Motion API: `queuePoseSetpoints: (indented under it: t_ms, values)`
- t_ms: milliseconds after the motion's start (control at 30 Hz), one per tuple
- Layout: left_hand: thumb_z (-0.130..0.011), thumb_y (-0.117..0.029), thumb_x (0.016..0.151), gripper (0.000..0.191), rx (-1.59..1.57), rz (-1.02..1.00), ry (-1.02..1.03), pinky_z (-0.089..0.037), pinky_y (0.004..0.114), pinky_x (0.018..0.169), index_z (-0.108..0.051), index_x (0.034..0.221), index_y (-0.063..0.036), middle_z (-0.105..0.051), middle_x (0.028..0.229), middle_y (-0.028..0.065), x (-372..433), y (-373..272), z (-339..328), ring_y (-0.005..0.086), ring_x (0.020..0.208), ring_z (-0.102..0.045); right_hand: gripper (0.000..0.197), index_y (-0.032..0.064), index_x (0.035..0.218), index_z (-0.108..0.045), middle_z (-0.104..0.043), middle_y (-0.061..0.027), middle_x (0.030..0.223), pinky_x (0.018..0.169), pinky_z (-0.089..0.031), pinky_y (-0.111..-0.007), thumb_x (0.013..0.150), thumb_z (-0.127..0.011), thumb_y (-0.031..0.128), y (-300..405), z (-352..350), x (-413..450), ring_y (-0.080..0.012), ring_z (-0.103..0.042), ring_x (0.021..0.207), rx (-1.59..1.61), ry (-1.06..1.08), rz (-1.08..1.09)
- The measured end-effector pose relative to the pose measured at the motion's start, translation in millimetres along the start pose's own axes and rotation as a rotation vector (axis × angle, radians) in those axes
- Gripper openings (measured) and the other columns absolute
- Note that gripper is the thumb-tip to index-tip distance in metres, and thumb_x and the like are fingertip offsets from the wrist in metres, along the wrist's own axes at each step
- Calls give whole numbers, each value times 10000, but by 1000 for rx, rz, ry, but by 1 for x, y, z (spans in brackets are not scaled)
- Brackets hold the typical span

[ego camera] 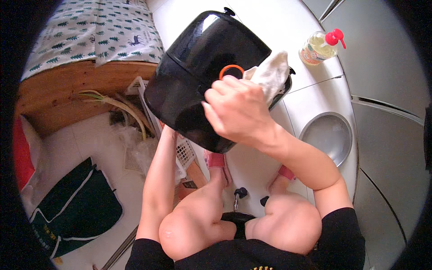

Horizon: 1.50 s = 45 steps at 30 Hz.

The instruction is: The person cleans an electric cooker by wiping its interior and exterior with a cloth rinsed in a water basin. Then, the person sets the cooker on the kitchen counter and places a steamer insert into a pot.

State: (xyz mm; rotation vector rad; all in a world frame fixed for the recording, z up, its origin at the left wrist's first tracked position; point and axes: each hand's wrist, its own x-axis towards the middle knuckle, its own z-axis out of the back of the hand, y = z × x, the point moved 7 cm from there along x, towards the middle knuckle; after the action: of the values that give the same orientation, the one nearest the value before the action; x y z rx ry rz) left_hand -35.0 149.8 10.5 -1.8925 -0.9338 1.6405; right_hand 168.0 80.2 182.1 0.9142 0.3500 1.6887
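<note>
A glossy black bin-like container [209, 64] with rounded corners is held tilted above the floor. My right hand [238, 108] is closed on a whitish cloth [273, 72] at the container's right side; an orange ring [232, 69] shows just above the knuckles. My left forearm reaches up to the container's lower left edge, and only a bit of my left hand [170, 131] shows below it, the fingers hidden behind. A clear pump bottle [315, 50] of yellowish liquid with a red pump top stands at the upper right. Below it lies a round metal basin [325, 138].
Grey cabinet or appliance fronts [381, 135] line the right. On the left are a wooden piece of furniture [84, 79] under a tree-print cloth [111, 37], a white plastic basket [185, 153] with green-leafed stalks nearby, and a dark green bag [81, 206] on the floor.
</note>
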Motion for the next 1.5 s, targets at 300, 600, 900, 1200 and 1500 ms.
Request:
queuePoseSetpoints:
  t_ms: [300,600,900,1200,1500]
  values:
    - [-350,-109,874,315,242,-550,-195,-368,316,950,-486,1137,-1,-547,1108,124,-53,-103,88,201,1043,-509,129,45,655,-601,-586,-94,687,581,-464,-333,683,-559,163,37,-30,34,-219,-579,691,-59,76,-83]
    - [-325,-184,889,414,940,-1006,73,-192,354,1050,-438,1225,29,-400,1308,156,-132,-115,-106,250,1242,-333,120,55,675,-552,-523,-64,687,627,-405,-304,702,-515,165,35,-29,25,-205,-510,715,-103,-165,-60]
    - [-495,-269,837,512,1348,-1154,-41,-76,436,1067,-395,1305,-87,-263,1410,141,-126,-100,-121,300,1318,-189,194,67,800,-452,-518,-71,696,619,-450,-309,824,-541,238,-31,57,-42,-189,-554,688,810,-344,-421]
    - [-409,-236,890,434,1336,-1195,-43,-150,409,1049,-417,1288,-63,-282,1397,155,-121,-98,-121,290,1291,-245,303,77,1013,-473,-559,-57,901,708,-459,-284,880,-391,336,-163,37,-114,-126,-555,779,1571,-998,-656]
    - [-386,-159,928,375,1375,-1212,-51,-172,369,1061,-403,1271,-8,-286,1394,150,-130,-98,-123,254,1296,-251,307,79,1130,-425,-482,-94,1065,942,-324,-383,930,-385,309,-136,-33,-99,-210,-455,1025,658,-696,-436]
